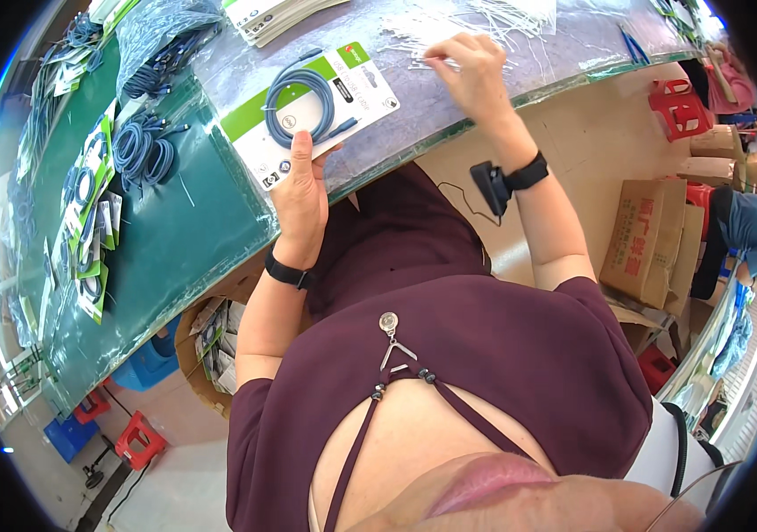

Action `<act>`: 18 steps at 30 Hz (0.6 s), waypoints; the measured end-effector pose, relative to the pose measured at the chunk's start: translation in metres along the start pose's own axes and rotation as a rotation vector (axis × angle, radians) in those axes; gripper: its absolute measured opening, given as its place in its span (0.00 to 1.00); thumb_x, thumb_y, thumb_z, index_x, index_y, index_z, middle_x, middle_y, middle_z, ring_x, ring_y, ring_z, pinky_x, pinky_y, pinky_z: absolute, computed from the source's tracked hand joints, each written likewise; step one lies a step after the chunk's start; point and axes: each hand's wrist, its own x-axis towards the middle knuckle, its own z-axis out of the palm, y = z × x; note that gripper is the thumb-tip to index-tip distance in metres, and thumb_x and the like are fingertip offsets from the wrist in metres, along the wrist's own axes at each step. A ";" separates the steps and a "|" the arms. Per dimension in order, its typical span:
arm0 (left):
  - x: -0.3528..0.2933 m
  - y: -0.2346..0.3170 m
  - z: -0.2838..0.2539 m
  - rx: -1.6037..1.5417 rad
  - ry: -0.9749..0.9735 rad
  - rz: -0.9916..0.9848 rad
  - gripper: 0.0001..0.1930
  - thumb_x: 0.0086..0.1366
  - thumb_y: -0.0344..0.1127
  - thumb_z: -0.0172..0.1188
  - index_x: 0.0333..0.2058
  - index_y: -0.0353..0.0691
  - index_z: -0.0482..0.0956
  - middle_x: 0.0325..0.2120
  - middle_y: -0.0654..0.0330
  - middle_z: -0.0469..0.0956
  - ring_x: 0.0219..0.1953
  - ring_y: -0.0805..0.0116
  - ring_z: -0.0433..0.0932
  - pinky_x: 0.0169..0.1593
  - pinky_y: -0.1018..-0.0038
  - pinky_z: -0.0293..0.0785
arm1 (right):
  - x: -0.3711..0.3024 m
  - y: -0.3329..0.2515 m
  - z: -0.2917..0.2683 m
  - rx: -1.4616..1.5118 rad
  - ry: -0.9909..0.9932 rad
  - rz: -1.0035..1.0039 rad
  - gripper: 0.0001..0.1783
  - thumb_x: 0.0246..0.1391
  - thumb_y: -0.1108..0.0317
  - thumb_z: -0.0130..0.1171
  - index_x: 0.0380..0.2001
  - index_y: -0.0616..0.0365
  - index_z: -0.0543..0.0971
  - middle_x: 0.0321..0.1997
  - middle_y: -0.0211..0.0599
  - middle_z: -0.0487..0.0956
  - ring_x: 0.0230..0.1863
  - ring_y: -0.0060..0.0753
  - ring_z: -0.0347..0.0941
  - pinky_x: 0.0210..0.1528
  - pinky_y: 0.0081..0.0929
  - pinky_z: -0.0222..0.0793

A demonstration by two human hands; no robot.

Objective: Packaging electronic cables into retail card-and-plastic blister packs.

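Note:
My left hand grips the near edge of a white and green packaging card, thumb on top and fingers underneath. On the card lies a coiled blue-grey cable, with my thumb against the coil's near side. To the right, my right hand is raised over the table, thumb and forefinger pinched together beside a loose heap of thin white ties. Whatever sits in that pinch is too small to make out.
Bundled cables and carded cables lie on the green mat at left. A stack of cards stands at the back. Blue-handled tool rests at right. A cardboard box and red stool stand beyond the table.

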 end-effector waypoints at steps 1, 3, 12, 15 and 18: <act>0.000 0.000 -0.001 -0.001 -0.003 0.001 0.16 0.67 0.31 0.52 0.52 0.37 0.67 0.46 0.58 0.74 0.44 0.66 0.77 0.44 0.68 0.78 | 0.000 0.010 0.002 -0.002 0.002 0.000 0.07 0.41 0.65 0.68 0.28 0.47 0.81 0.32 0.23 0.79 0.40 0.31 0.71 0.43 0.31 0.60; 0.000 -0.002 -0.002 -0.010 0.006 -0.009 0.16 0.67 0.31 0.52 0.53 0.37 0.67 0.46 0.58 0.74 0.44 0.66 0.77 0.44 0.68 0.78 | 0.004 0.022 0.005 -0.203 0.032 -0.050 0.05 0.43 0.64 0.66 0.27 0.45 0.82 0.31 0.23 0.79 0.37 0.32 0.72 0.42 0.31 0.61; 0.004 -0.008 -0.008 -0.114 0.053 -0.061 0.15 0.67 0.32 0.53 0.52 0.37 0.68 0.46 0.59 0.75 0.44 0.68 0.77 0.44 0.68 0.78 | 0.017 0.045 0.011 -0.197 -0.128 -0.037 0.05 0.47 0.60 0.63 0.26 0.47 0.81 0.30 0.26 0.77 0.34 0.35 0.74 0.37 0.32 0.65; 0.008 -0.009 -0.008 -0.128 0.049 -0.065 0.15 0.67 0.32 0.53 0.52 0.38 0.69 0.45 0.60 0.75 0.44 0.68 0.77 0.45 0.68 0.78 | 0.022 0.047 0.005 -0.225 -0.123 -0.155 0.06 0.49 0.61 0.61 0.26 0.48 0.80 0.29 0.26 0.76 0.33 0.37 0.74 0.35 0.33 0.66; 0.010 -0.007 -0.007 -0.148 0.039 -0.076 0.15 0.68 0.32 0.53 0.51 0.38 0.69 0.45 0.60 0.75 0.44 0.69 0.77 0.45 0.69 0.78 | 0.022 0.049 0.005 -0.248 -0.115 -0.203 0.07 0.51 0.61 0.60 0.26 0.50 0.80 0.29 0.27 0.76 0.30 0.38 0.74 0.32 0.33 0.67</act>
